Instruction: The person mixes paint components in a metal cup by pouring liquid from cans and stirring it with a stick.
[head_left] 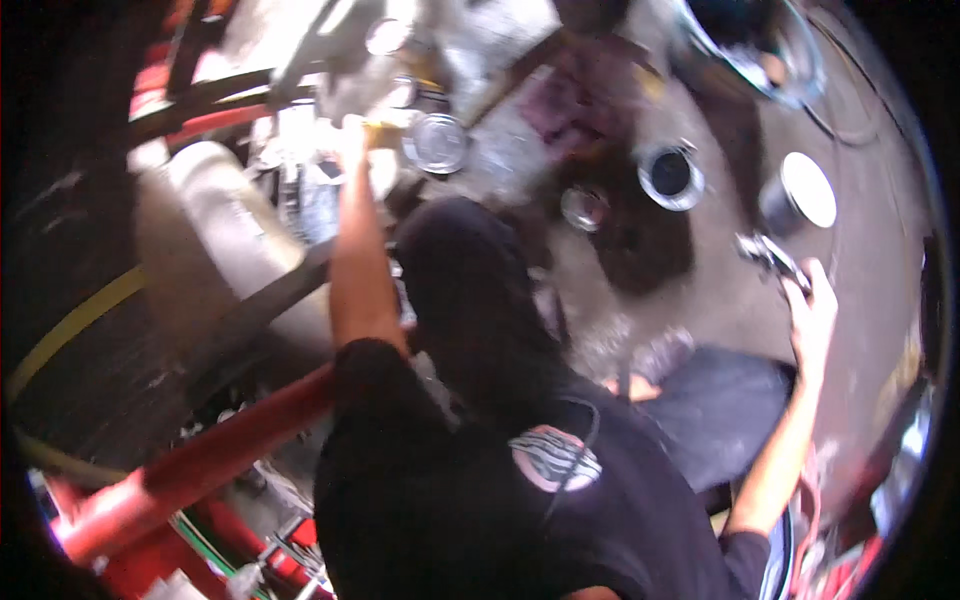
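Observation:
My left arm reaches forward, and my left hand (354, 140) is beside a small yellow item (380, 129) and a round clear lid or container (434, 142); glare and blur hide whether it grips anything. On the right, my right hand (812, 300) is closed on a silver metal tool (770, 258), held beside a white cylindrical container (800, 190). An open metal can with dark contents (671, 177) stands further left of it, with a small clear cup (583, 208) nearby.
A large bucket (750, 45) is at the back right, near a hose. A red tube frame (200, 460) crosses the lower left, beside a pale cylinder (230, 220). Stained sheeting (570, 95) lies on the floor at the back. My dark-clad knee (730, 400) is at right.

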